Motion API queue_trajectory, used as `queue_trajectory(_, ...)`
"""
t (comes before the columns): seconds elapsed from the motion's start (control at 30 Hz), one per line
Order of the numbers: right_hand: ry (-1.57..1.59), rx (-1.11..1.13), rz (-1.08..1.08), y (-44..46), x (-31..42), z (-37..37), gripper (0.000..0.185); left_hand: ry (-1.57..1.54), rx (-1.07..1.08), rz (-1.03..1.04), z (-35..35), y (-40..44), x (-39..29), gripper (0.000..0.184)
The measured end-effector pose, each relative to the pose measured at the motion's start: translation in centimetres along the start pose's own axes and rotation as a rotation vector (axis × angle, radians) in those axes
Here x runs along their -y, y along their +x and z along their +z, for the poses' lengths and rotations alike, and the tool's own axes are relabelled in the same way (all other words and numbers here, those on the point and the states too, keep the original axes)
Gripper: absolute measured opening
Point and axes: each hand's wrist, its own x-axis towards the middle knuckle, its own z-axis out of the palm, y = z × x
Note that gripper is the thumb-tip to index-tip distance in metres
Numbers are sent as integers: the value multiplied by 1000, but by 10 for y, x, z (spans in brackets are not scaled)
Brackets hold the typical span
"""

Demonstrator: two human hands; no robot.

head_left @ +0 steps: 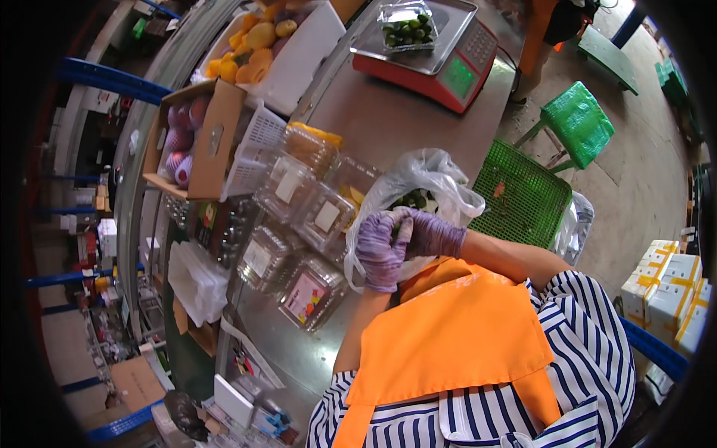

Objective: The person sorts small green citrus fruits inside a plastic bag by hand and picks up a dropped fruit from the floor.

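Note:
My left hand (pixel 379 252), in a purple striped glove, is closed with its fingers curled, close against my right hand (pixel 433 233). The right hand wears a matching glove and also has bent fingers; what sits between the two is hidden. Just beyond them an open clear plastic bag (pixel 437 168) holds small dark-green fruits (pixel 413 199). Several lidded clear plastic boxes (pixel 326 216) with white labels lie left of my hands. Farther away, a clear tray of green fruits (pixel 410 31) rests on a red weighing scale (pixel 429 63) with a lit green display.
A green mesh crate (pixel 519 196) and a green stool (pixel 579 123) stand to the right. At left are a cardboard box (pixel 216 142) of netted fruits, a white box (pixel 310 56) of yellow fruits, and stacked plastic trays (pixel 198 280). Taped white foam boxes (pixel 665 291) sit far right.

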Motion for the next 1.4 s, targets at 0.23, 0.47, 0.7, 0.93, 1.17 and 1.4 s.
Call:
queue_trajectory(0.23,488,99,-6,11,-10,-10,20,78,0,244,3,3,-6,18)
queue_trajectory(0.47,403,-17,-242,-12,74,77,35,147,-243,223,-30,6,-22,23)
queue_trajectory(0.7,-106,-223,-995,29,250,32,32,147,-229,44,-33,-16,5,24)
queue_trajectory(0.93,-2007,-1015,-1419,97,350,-10,33,148,-217,-52,-28,-22,14,26)
queue_trajectory(1.17,-2254,-1225,-1254,113,354,-18,42,176,-186,-132,-23,-27,31,26)
queue_trajectory(1.4,-2622,-1393,-105,142,369,49,73,146,-206,-151,-21,-16,35,26)
